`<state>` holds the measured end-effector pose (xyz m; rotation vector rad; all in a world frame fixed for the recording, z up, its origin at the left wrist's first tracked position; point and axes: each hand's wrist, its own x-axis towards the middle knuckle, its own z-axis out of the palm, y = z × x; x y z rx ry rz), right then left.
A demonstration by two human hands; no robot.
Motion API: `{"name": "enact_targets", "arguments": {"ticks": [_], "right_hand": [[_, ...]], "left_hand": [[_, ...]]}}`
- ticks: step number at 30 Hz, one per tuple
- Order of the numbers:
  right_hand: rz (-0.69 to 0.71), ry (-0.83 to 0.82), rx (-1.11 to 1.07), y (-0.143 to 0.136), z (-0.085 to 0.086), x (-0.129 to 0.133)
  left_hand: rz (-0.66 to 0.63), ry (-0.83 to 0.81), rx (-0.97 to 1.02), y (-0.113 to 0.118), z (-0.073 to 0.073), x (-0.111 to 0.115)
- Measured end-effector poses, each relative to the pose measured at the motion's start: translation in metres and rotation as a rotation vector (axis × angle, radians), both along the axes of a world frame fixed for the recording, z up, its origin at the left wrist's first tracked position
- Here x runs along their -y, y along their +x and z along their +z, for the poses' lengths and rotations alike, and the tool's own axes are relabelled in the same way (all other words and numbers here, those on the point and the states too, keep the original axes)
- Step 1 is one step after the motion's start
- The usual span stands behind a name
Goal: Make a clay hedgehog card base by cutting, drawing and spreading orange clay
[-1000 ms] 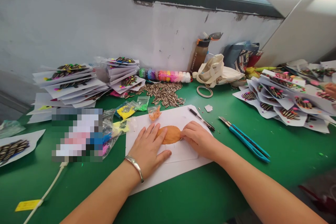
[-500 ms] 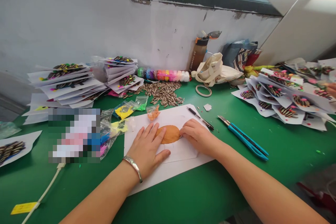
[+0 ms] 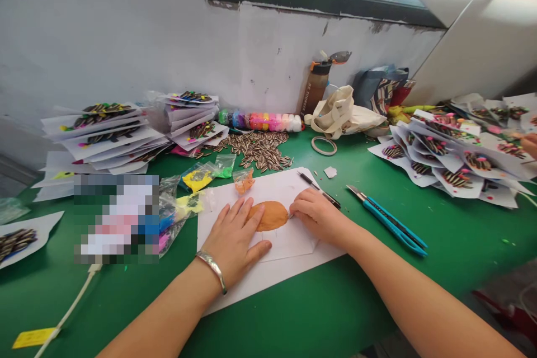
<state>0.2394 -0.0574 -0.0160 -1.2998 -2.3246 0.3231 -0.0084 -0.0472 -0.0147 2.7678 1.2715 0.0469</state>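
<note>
A flat oval of orange-brown clay (image 3: pixel 268 216) lies on white paper (image 3: pixel 289 249) that bears faint pencil lines. My left hand (image 3: pixel 237 229), a silver bangle at its wrist, rests flat with fingers spread over the paper and the clay's left end. At the clay's right end, my right hand (image 3: pixel 312 212) is closed in a pinch. A small greyish tip shows by its fingertips, too small to name. Just beyond the left fingers sits a crumpled bag with orange clay (image 3: pixel 244 182). A black pen (image 3: pixel 319 189) lies behind the right hand.
A blue utility knife (image 3: pixel 388 221) lies to the right, blade out. Behind are sunflower seeds (image 3: pixel 264 148), a tape roll (image 3: pixel 324 146) and a bottle (image 3: pixel 314 86). Stacks of seed-decorated papers (image 3: pixel 104 134) stand on both sides. Another person's hand (image 3: pixel 529 144) shows at far right.
My right fingertips have drawn slightly away from the clay's right edge, showing the small greyish tip. My left hand stays in place. The whole view has shifted a little.
</note>
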Motion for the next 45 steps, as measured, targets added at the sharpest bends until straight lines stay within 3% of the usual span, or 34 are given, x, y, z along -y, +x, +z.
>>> {"name": "enact_targets", "arguments": {"ticks": [12, 32, 45], "right_hand": [[-0.021, 0.0, -0.008, 0.0, -0.001, -0.002], [-0.057, 0.076, 0.056, -0.027, 0.001, 0.024], [-0.058, 0.094, 0.073, -0.024, -0.002, 0.023]], "left_hand": [[0.008, -0.009, -0.006, 0.001, 0.001, 0.0], [0.001, -0.011, -0.006, 0.002, 0.003, 0.001], [0.003, -0.02, 0.0, 0.002, 0.005, 0.002]]}}
